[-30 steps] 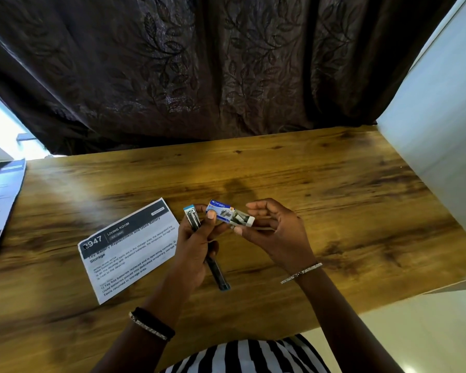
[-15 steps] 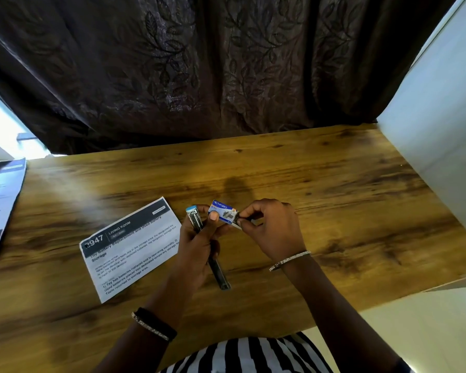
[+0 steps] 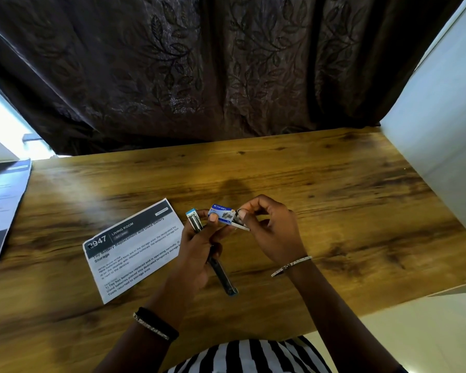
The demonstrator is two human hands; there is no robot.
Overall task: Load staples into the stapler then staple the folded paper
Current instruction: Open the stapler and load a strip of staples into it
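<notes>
Left hand (image 3: 197,254) closed around the opened stapler (image 3: 213,254) and pinching the staple box (image 3: 222,213), right hand (image 3: 272,232) tugging its tray, above the surface (image 3: 334,200) beside the folded paper (image 3: 135,249): a jerk likely spills staples.

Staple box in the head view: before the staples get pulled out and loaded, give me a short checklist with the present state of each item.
1. Staple box held steady: ok, pinched by the left hand.
2. Box opened: ok, its inner tray sticks out toward the right hand.
3. Right fingertips on the tray end: ok.
4. Stapler secured: ok, gripped in the same left hand, above the table.
5. Stapler magazine open and empty: cannot tell, too small and partly covered.
6. Folded paper within reach: ok, flat on the table left of the hands.
</notes>
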